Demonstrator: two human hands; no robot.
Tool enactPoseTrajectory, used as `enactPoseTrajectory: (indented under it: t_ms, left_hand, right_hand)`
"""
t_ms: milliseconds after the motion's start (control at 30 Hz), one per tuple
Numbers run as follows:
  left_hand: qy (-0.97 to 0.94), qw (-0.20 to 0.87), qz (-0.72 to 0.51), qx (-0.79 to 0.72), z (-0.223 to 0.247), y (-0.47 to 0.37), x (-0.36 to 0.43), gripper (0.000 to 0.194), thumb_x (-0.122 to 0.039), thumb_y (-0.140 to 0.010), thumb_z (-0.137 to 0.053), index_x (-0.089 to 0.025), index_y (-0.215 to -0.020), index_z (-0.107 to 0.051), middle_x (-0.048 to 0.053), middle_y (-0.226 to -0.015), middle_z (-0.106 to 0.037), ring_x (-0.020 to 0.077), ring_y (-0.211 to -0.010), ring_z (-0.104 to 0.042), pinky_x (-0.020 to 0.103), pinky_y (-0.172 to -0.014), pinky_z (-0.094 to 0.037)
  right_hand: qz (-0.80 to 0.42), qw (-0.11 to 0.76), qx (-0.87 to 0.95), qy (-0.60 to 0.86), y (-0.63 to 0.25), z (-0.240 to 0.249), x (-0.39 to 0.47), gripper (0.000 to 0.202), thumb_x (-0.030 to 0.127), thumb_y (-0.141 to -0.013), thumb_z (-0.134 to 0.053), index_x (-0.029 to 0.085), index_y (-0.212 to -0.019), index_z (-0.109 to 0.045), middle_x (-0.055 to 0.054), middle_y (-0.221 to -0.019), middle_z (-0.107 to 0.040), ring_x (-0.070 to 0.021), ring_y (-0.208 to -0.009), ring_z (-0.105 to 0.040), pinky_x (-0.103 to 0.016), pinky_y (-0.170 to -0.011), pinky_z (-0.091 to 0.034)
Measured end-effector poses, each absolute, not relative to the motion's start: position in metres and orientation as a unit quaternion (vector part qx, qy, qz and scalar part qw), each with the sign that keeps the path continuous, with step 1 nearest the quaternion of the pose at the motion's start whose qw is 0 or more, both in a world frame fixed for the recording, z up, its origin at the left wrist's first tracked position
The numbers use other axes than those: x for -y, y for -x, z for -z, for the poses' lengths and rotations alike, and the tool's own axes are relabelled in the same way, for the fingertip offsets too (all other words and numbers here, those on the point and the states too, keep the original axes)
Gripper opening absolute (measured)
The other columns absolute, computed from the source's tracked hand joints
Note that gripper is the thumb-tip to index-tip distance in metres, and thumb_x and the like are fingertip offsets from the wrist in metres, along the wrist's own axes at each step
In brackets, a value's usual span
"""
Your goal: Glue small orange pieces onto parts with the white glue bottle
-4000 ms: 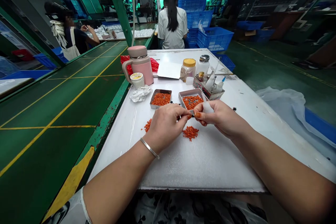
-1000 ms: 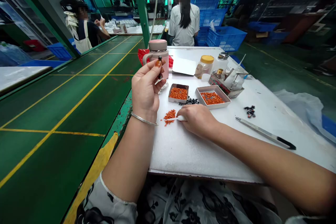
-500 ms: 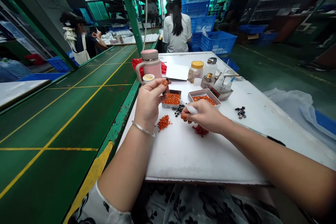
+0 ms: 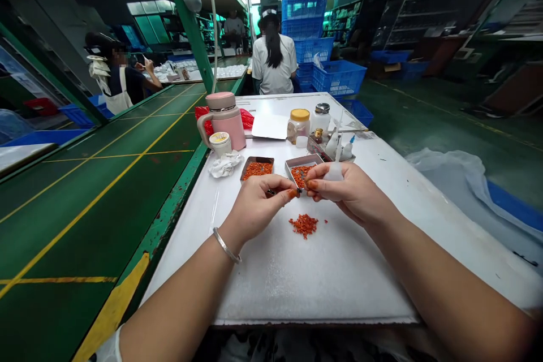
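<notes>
My left hand pinches a tiny black piece between thumb and forefinger, mostly covered by the fingertips. Touching or almost touching it are the fingertips of my right hand. A small white squeeze bottle is tucked in that right hand, its thin nozzle pointing up. Below the hands lies a loose pile of orange-red chips on the white tabletop. Just beyond the hands stand a left box and a right box, both holding similar orange chips.
A pink mug, a small tub and crumpled tissue stand at the back left. Behind the right hand are a yellow-lidded jar and a metal-capped bottle. A green conveyor runs along the left; co-workers sit beyond.
My hands have come together over the table. The bottle's nozzle now points up. The view has shifted; one chip pile shows where two did, and the loose black pieces on the table are no longer seen.
</notes>
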State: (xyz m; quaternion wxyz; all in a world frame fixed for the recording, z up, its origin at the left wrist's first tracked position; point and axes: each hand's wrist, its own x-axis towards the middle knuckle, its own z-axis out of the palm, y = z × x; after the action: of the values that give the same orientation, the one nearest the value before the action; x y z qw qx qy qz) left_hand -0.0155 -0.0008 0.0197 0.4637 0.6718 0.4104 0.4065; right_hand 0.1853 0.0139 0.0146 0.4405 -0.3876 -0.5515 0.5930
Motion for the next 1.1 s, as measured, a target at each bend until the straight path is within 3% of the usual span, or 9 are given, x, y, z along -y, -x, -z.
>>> enactPoseTrajectory:
  t_ms: [400, 733, 1100]
  left_hand:
    - [-0.735, 0.313, -0.413, -0.438, -0.0173, 0.0097, 0.0056, 0.010, -0.018, -0.083, -0.065, -0.015, -0.078, -0.073, 0.003, -0.075, -0.071, 0.0121, -0.068, -0.059, 0.024, -0.062, -0.045]
    - [-0.800, 0.158, -0.402, -0.416, -0.0126, 0.0109, 0.0060, 0.011, -0.015, -0.085, -0.063, -0.017, -0.079, -0.071, 0.002, -0.076, -0.071, 0.0140, -0.070, -0.060, 0.028, -0.066, -0.045]
    - [-0.815, 0.068, -0.378, -0.433, -0.0110, 0.0121, 0.0077, 0.013, -0.015, -0.086, -0.061, -0.018, -0.082, -0.072, 0.004, -0.080, -0.072, 0.0169, -0.075, -0.061, 0.031, -0.069, -0.043]
  right_hand:
    - [-0.640, 0.417, 0.531, 0.367, -0.1835, -0.0071, -0.0071, 0.017, 0.023, -0.069, -0.082, 0.017, -0.080, -0.070, 0.001, -0.067, -0.066, -0.0096, -0.064, -0.058, -0.023, -0.061, -0.044]
    - [-0.605, 0.403, 0.569, 0.385, -0.1822, -0.0079, -0.0067, 0.019, 0.031, -0.072, -0.079, 0.016, -0.075, -0.069, -0.001, -0.066, -0.064, -0.0118, -0.064, -0.057, -0.026, -0.059, -0.044]
    - [-0.522, 0.427, 0.602, 0.428, -0.1798, -0.0069, -0.0057, 0.030, 0.045, -0.072, -0.080, 0.015, -0.075, -0.072, -0.004, -0.069, -0.068, -0.0147, -0.064, -0.059, -0.029, -0.059, -0.046]
